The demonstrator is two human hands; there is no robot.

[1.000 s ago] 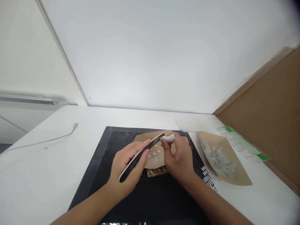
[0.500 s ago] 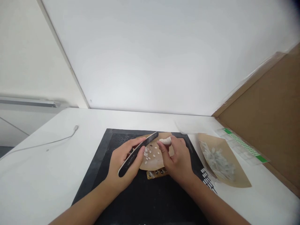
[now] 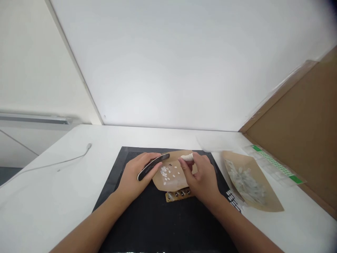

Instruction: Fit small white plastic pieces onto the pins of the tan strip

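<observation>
Pinching a black stick (image 3: 152, 168) — that's the left hand (image 3: 134, 173); the right hand (image 3: 202, 172) pinches something white (image 3: 187, 157) — fingers nearly closed.

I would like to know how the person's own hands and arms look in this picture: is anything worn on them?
The left hand and right hand wear no full gloves. No watch or bracelet shows. No sleeve is visible on the forearms. A white piece is at the right index finger; I cannot tell if it is worn.
</observation>
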